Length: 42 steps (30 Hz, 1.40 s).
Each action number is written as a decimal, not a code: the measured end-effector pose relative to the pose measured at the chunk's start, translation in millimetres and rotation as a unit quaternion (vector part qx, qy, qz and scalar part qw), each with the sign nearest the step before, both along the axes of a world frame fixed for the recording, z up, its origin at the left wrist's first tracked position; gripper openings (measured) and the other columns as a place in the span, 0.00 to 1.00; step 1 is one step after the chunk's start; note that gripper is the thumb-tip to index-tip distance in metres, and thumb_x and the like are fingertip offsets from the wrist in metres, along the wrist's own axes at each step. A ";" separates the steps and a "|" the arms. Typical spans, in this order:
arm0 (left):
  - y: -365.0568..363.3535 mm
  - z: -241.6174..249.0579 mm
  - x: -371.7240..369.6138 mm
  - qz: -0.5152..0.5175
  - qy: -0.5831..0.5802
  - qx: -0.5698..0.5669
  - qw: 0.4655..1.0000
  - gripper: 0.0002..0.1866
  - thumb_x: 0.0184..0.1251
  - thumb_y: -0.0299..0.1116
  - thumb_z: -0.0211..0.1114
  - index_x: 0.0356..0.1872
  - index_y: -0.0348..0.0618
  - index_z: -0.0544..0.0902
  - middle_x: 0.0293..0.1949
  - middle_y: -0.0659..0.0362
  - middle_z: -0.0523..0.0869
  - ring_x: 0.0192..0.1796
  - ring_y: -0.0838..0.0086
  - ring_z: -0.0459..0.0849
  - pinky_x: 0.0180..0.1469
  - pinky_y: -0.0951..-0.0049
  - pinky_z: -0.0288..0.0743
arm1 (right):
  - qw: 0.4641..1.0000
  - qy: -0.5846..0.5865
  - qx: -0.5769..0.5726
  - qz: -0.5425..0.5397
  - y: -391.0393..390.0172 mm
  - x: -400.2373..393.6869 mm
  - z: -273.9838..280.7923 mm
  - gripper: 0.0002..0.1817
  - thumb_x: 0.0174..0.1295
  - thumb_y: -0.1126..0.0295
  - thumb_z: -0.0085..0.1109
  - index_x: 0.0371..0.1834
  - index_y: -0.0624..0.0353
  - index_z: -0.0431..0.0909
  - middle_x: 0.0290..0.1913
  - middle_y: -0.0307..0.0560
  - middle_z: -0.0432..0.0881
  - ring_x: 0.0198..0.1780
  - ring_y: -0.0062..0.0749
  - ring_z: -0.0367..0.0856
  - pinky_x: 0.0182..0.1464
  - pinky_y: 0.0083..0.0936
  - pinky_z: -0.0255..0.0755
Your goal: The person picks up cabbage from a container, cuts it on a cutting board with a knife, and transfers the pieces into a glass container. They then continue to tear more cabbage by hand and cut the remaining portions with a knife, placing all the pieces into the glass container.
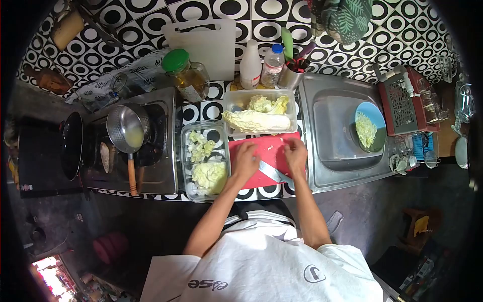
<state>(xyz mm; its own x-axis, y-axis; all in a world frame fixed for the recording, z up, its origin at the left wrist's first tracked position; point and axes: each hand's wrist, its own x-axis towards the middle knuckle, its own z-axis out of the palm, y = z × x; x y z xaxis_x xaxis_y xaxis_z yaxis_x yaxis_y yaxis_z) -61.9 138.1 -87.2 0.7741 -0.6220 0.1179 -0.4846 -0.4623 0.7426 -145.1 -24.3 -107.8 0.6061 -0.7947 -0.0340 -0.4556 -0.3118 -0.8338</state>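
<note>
A red cutting board (259,150) lies on the counter in front of me, with small pale scraps on it. A knife (270,172) rests on the board between my wrists, its handle partly hidden by my right forearm. My left hand (245,159) is over the left part of the board, fingers loosely bent and nothing visible in them. At the right edge, my right hand (296,153) hovers or touches down with fingers bent and apart, also without anything visible. Behind the board, a clear container (293,111) holds napa cabbage (259,122). A divided container (184,171) with cut leaves (209,175) stands left.
A blue bowl (381,115) of shredded cabbage (366,130) stands in the sink (332,163) on the right. On the stove at left sits a saucepan (121,121). A green-lidded jar (188,75), a white bottle (250,68) and a water bottle (273,65) line the back.
</note>
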 end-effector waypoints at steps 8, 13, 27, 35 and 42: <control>-53.6 -25.0 -29.1 -0.033 -0.064 0.189 0.979 0.18 0.50 0.28 0.58 0.45 0.38 0.77 0.49 0.51 0.74 0.50 0.58 0.70 0.53 0.62 0.67 | 0.976 0.054 -0.162 0.134 -22.2 -17.3 -13.2 0.09 0.46 0.78 0.55 0.32 0.63 0.79 0.36 0.56 0.77 0.39 0.49 0.76 0.43 0.35 0.71; -46.2 -22.2 -26.8 -0.004 -0.075 0.167 0.983 0.14 0.41 0.21 0.61 0.35 0.37 0.78 0.38 0.52 0.75 0.46 0.58 0.72 0.49 0.64 0.68 | 0.983 0.062 -0.116 0.131 -16.7 -14.9 -7.8 0.07 0.46 0.79 0.54 0.29 0.63 0.79 0.30 0.55 0.79 0.33 0.45 0.79 0.39 0.33 0.73; 92.0 -11.4 40.0 0.309 -0.104 0.081 0.942 0.15 0.51 0.23 0.56 0.42 0.37 0.79 0.38 0.48 0.81 0.34 0.63 0.82 0.38 0.69 0.74 | 0.935 -0.095 0.229 0.253 125.7 80.4 11.7 0.12 0.50 0.83 0.49 0.37 0.65 0.78 0.30 0.41 0.80 0.30 0.19 0.76 0.34 0.16 0.71; 109.7 4.2 27.8 0.289 0.015 0.007 0.957 0.15 0.51 0.27 0.59 0.42 0.37 0.78 0.40 0.48 0.80 0.37 0.57 0.79 0.41 0.65 0.72 | 0.987 -0.096 0.099 0.078 97.7 59.9 6.0 0.07 0.50 0.79 0.51 0.32 0.63 0.77 0.29 0.50 0.80 0.31 0.30 0.78 0.34 0.23 0.71; 78.6 13.0 11.9 0.168 -0.020 0.044 0.985 0.08 0.45 0.29 0.61 0.29 0.39 0.78 0.28 0.47 0.79 0.34 0.53 0.77 0.35 0.59 0.70 | 0.999 -0.013 -0.034 0.020 27.2 40.3 -25.1 0.15 0.50 0.69 0.54 0.40 0.66 0.74 0.37 0.63 0.76 0.40 0.55 0.73 0.45 0.41 0.68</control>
<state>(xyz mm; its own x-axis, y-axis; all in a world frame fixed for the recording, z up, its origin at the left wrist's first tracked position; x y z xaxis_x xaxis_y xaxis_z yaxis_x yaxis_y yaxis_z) -50.0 216.7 -74.2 0.9337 -0.3408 0.1096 -0.3213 -0.6629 0.6763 -104.8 2.9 -132.8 0.6377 -0.7695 0.0359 -0.4193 -0.3858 -0.8218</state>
